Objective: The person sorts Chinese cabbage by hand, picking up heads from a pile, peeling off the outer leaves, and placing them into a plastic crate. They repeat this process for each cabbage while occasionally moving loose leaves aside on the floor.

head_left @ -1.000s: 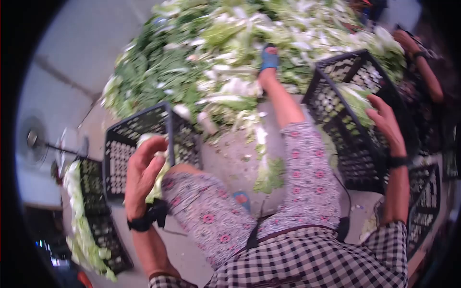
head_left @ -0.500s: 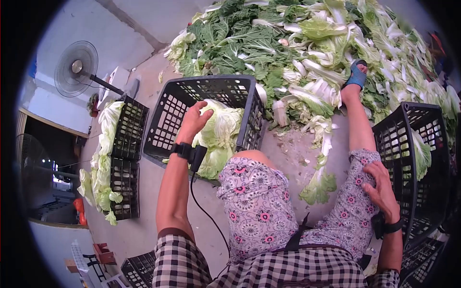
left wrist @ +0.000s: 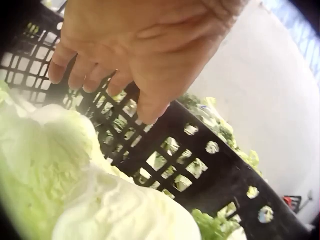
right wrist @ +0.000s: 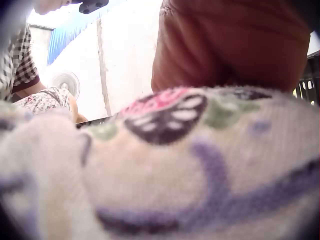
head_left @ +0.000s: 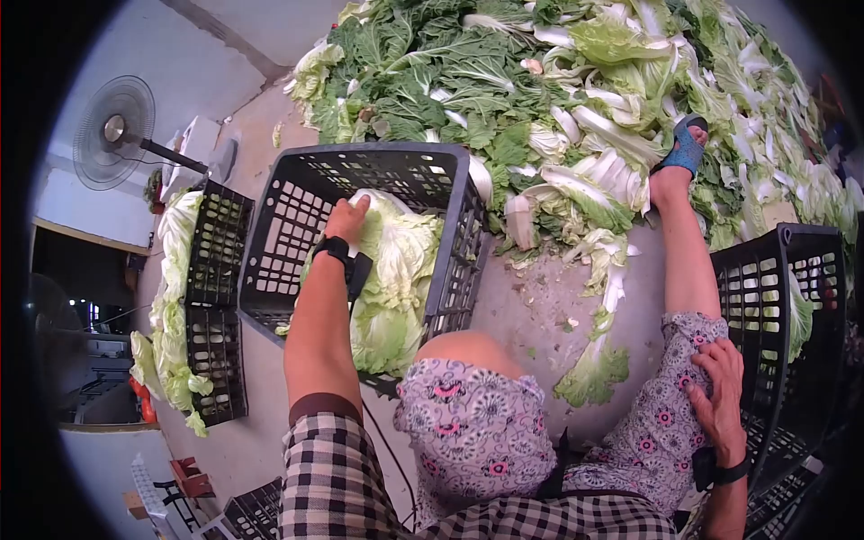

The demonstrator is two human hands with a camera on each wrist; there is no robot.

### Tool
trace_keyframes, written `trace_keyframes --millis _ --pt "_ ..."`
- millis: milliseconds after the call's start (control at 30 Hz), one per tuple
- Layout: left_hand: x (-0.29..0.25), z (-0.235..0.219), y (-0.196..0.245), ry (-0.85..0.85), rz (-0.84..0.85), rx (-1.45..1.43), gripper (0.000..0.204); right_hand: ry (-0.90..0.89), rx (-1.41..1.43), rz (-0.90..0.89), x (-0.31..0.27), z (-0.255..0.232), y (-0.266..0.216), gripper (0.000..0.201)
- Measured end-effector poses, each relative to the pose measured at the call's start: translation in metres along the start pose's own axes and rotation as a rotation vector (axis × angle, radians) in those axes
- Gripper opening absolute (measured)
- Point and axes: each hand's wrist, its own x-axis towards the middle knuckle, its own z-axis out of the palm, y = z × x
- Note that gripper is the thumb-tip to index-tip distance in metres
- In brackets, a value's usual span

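My left hand [head_left: 346, 223] reaches into a black plastic crate [head_left: 461, 256], beside the pale heads of napa cabbage [head_left: 396, 261] lying in it. In the left wrist view the hand [left wrist: 135, 55] has its fingers loosely bent and nothing in its palm, with the cabbage [left wrist: 115, 200] below and the slotted crate wall [left wrist: 185, 150] behind. My right hand [head_left: 717, 391] rests on the patterned trouser leg [head_left: 648, 387] at the right thigh. Up close in the right wrist view, the palm [right wrist: 230, 50] lies against the cloth; its fingers are hidden there.
A large heap of cabbage leaves [head_left: 504, 81] spreads ahead, with my sandalled foot [head_left: 684, 153] at it. Another crate [head_left: 765, 279] with cabbage stands right. Filled crates [head_left: 216, 297] and a fan [head_left: 114, 130] are at left. A loose leaf [head_left: 594, 369] lies on the floor.
My left hand has moved forward and lower into the crate beside the cabbage. The right hand has gone from the right crate to my thigh and stays there. The head view has shifted left.
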Motion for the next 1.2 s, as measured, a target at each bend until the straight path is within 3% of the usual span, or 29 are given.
trace_keyframes --millis 167,267,367,433,500,567,633,733,767,833,900,1100,1200 --pt "0.028 0.022 -0.012 -0.031 -0.065 0.037 0.086 0.013 -0.046 0.072 0.008 -0.005 -0.007 0.03" --pt "0.016 0.014 0.011 -0.113 -0.165 -0.075 0.082 0.015 -0.051 0.108 0.014 -0.009 -0.008 0.027" --pt "0.022 0.016 0.005 -0.163 -0.192 -0.355 0.074 0.042 -0.037 0.123 0.016 -0.007 -0.005 0.026" --pt "0.031 0.026 -0.01 -0.061 -0.21 -0.384 0.069 0.042 -0.031 0.132 0.016 -0.006 -0.004 0.025" --pt "0.006 0.014 0.008 -0.078 -0.228 -0.764 0.07 -0.014 -0.037 0.145 0.014 -0.01 -0.002 0.026" --pt "0.019 0.023 -0.015 0.045 -0.195 -0.76 0.087 -0.002 -0.042 0.141 0.013 -0.009 -0.003 0.025" --pt "-0.022 -0.009 0.022 0.12 -0.232 -0.923 0.097 0.006 -0.034 0.137 0.013 -0.006 -0.005 0.023" --pt "-0.029 -0.022 0.004 0.344 -0.146 -0.891 0.094 0.021 -0.023 0.13 0.013 -0.006 -0.003 0.022" --pt "-0.046 -0.036 0.018 0.445 -0.143 -0.876 0.092 0.03 -0.017 0.118 0.013 -0.006 -0.003 0.022" --pt "-0.065 -0.047 0.016 0.644 0.017 -0.85 0.09 0.041 -0.009 0.089 0.012 -0.005 -0.001 0.023" --pt "-0.103 -0.072 0.045 0.712 0.135 -0.962 0.089 0.054 -0.012 0.057 0.01 -0.002 0.003 0.024" --pt "-0.176 -0.151 0.105 0.888 0.452 -0.826 0.091 0.116 0.076 0.041 0.003 0.001 -0.001 0.027" --pt "-0.214 -0.18 0.15 0.875 0.688 -0.834 0.091 0.053 0.129 0.057 -0.004 -0.003 -0.001 0.052"
